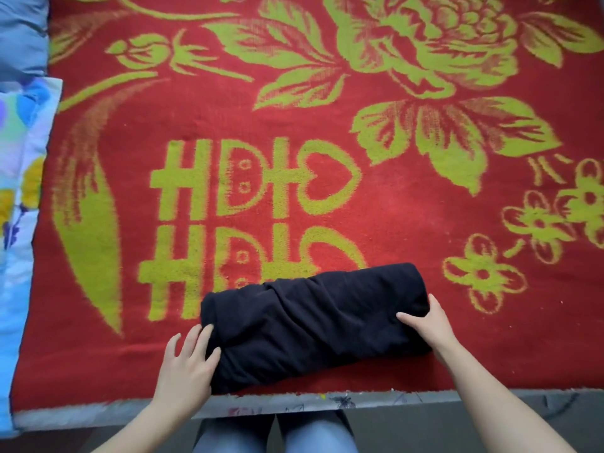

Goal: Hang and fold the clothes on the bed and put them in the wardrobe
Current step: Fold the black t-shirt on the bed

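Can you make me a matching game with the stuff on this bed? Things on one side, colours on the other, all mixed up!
Things:
1. rolled-up garment
2. blanket
3. pillow
4. flower pattern

Colours:
A. red
B. yellow-green
C. black
D. plain blue

Pairs: 1-C, 2-A, 3-D, 4-B

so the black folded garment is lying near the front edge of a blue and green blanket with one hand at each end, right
Not quite: the head view shows the blanket is red with green flowers and lettering, not blue and green. The rest holds: the black folded garment lies near the front edge, with the left hand at one end and the right hand at the other.
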A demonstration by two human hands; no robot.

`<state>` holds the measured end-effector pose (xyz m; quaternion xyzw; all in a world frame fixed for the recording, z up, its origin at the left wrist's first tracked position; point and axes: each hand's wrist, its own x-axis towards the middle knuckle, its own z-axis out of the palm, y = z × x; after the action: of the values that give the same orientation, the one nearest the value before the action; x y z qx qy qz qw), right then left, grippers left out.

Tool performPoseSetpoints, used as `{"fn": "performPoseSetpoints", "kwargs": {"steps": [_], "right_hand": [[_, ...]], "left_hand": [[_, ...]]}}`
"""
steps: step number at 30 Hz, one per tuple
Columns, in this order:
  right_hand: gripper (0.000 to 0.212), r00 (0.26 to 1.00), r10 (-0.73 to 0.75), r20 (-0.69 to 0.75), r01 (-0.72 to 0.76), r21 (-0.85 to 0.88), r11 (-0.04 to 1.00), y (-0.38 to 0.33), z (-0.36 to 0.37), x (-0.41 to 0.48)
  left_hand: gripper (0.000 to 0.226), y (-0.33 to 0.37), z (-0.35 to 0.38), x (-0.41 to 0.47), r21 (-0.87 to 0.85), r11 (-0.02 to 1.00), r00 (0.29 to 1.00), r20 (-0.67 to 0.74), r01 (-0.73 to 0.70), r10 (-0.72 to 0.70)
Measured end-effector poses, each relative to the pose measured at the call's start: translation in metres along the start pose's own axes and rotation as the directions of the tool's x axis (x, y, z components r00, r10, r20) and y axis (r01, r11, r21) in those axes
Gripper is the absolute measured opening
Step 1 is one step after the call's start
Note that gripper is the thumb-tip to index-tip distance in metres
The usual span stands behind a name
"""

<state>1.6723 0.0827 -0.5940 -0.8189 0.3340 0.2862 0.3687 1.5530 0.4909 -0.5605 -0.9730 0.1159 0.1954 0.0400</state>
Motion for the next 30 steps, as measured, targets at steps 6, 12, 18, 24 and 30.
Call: {"fn": "performPoseSetpoints", "kwargs": {"steps": [6, 12, 18, 24, 30], "right_hand": [[0.015, 0.961, 0.126, 0.248, -0.179, 0.205, 0.962, -0.011, -0.028, -0.014], [0.012, 0.987, 0.127, 0.098, -0.158, 0.429, 0.89, -0.009, -0.028, -0.032], [0.018, 0.996, 0.088, 0.011, -0.081, 0.517, 0.852, -0.015, -0.023, -0.042], [0.012, 0.972, 0.045, -0.232, 0.06, 0.428, 0.902, -0.048, -0.012, -0.078], [0.014, 0.854, -0.446, -0.269, 0.417, -0.16, 0.895, -0.106, 0.07, -0.175]], "left_hand": [[0.058, 0.019, -0.003, 0.014, -0.103, 0.995, 0.987, 0.158, -0.015, 0.031], [0.064, -0.009, 0.016, 0.021, -0.081, 0.761, 0.654, 0.576, 0.643, -0.491], [0.009, -0.007, 0.02, 0.023, -0.423, 0.443, 0.612, 0.555, 0.791, -0.563], [0.013, -0.033, 0.022, 0.018, -0.519, 0.27, 0.57, 0.598, 0.811, -0.563], [0.011, -0.048, 0.022, 0.011, -0.694, 0.13, 0.683, 0.627, 0.708, -0.374]]}}
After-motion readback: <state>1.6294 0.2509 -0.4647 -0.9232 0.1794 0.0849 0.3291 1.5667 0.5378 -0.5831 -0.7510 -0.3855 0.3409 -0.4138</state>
